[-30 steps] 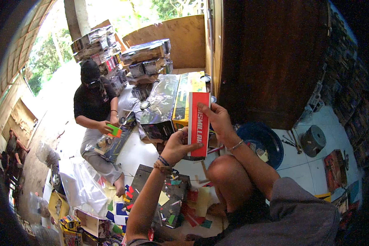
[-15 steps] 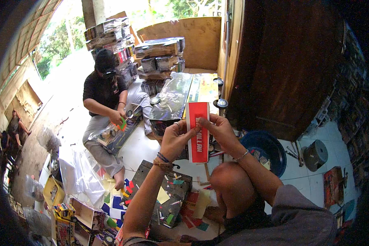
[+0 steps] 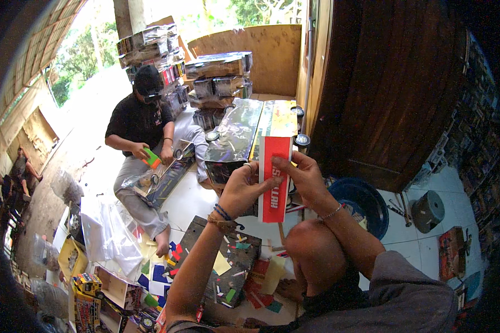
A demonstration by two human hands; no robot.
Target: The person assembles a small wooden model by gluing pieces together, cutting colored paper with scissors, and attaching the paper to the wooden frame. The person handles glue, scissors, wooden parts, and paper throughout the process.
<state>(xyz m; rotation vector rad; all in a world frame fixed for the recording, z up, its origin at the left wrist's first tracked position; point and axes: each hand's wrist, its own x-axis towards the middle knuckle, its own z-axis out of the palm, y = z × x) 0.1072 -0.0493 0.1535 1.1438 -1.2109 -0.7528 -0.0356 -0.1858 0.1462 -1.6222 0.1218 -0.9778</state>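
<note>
Between my hands I hold a red sticker strip (image 3: pixel 273 208) upright, with white lettering and a pale border. My left hand (image 3: pixel 239 191) pinches its left edge, thumb across the front. The right hand (image 3: pixel 310 183) grips the upper right edge, its thumb lying on the red face. Behind the strip lies a large toy truck (image 3: pixel 233 130) with black and yellow panels and black wheels. Below my left forearm is a dark board (image 3: pixel 205 266) strewn with coloured scraps and a pale yellow piece.
A co-worker (image 3: pixel 144 122) sits at left with a green and orange piece and a toy truck body on the lap. Wrapped trucks (image 3: pixel 216 66) are stacked behind. A blue basin (image 3: pixel 372 208) and grey bucket (image 3: pixel 428 211) stand right; clear plastic sheets (image 3: pixel 111 238) lie left.
The strip and both my hands have shifted slightly right, still gripping it. The co-worker's hand with the green and orange piece has lifted up and left off the truck body.
</note>
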